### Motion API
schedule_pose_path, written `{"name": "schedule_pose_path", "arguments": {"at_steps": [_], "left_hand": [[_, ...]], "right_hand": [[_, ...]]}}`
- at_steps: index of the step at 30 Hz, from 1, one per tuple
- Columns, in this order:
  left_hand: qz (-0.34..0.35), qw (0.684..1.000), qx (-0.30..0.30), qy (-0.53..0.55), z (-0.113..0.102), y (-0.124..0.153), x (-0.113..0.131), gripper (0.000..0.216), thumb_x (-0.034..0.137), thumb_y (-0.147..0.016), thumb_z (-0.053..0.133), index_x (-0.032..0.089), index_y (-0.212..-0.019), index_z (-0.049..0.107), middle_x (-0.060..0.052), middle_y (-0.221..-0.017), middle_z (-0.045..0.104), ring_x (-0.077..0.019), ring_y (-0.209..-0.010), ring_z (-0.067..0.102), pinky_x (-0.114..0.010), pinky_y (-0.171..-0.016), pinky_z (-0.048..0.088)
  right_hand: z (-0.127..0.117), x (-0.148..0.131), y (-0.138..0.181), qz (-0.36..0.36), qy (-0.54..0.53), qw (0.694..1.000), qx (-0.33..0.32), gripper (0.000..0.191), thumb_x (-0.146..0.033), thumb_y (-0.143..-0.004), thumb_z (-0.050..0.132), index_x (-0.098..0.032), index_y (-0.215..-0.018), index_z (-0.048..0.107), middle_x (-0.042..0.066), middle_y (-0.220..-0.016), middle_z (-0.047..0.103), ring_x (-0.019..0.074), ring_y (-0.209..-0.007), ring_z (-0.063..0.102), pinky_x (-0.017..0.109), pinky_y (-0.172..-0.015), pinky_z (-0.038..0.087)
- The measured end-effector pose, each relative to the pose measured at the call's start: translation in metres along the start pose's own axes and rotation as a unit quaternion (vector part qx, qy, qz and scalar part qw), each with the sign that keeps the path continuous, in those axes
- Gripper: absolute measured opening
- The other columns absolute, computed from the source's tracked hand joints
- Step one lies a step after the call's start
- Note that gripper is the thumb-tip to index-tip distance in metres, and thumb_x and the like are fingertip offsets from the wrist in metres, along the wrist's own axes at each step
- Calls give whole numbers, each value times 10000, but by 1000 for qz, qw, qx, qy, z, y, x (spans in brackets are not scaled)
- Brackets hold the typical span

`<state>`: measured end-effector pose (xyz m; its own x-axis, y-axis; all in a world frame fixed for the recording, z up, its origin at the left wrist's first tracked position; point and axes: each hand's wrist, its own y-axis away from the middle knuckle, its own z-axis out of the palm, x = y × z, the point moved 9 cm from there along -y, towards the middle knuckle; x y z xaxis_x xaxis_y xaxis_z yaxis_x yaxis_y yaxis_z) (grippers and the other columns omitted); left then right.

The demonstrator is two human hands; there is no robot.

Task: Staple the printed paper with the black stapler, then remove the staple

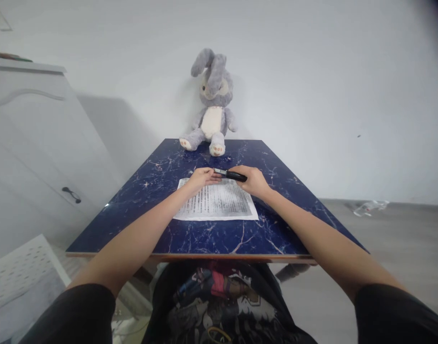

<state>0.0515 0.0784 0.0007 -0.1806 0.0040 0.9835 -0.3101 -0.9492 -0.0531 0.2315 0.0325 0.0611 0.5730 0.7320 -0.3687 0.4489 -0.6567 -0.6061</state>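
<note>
Over the far part of a printed sheet of paper (219, 203), my two hands hold a slim tool with a black handle and a silver-grey end (236, 176). I cannot make out its exact kind. My right hand (253, 180) is closed around the black handle. At the other end, the thumb and fingertips of my left hand (203, 179) pinch the silver part. The sheet lies on the dark blue marbled table (204, 239), its dense print facing up. Both hands cover parts of its far edge.
A grey plush rabbit (212, 122) sits at the table's far end against the wall. To the left stand a white cabinet (36, 134) and a white perforated panel (25, 267). Some clear plastic (370, 207) lies on the floor at right.
</note>
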Motion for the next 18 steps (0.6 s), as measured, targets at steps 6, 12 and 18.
{"name": "schedule_pose_path", "arguments": {"at_steps": [6, 12, 18], "left_hand": [[-8, 1000, -6, -5, -9, -2, 0, 211, 252, -876, 805, 102, -1017, 757, -123, -929, 788, -206, -891, 766, -417, -1007, 579], [2, 990, -86, -108, 10, 1, -10, 421, 346, -696, 930, 132, -1021, 772, -100, -951, 767, -178, -810, 706, -360, -819, 585], [78, 979, -74, -174, 17, 1, 0, 492, 415, -611, 941, 135, -980, 774, -94, -933, 758, -205, -874, 676, -318, -796, 517]], "right_hand": [[-1, 16, 1, 69, -113, 991, -18, 379, -246, -745, 733, -155, -1108, 796, 80, -1033, 795, 302, -938, 741, 394, -884, 563], [10, -10, 2, 16, -178, 980, -86, 335, -368, -767, 769, -171, -1036, 788, 82, -1008, 778, 269, -887, 723, 370, -832, 555], [17, -17, 1, 3, -160, 985, -68, 326, -478, -836, 743, -184, -977, 740, 70, -925, 740, 223, -805, 668, 338, -762, 512]]}}
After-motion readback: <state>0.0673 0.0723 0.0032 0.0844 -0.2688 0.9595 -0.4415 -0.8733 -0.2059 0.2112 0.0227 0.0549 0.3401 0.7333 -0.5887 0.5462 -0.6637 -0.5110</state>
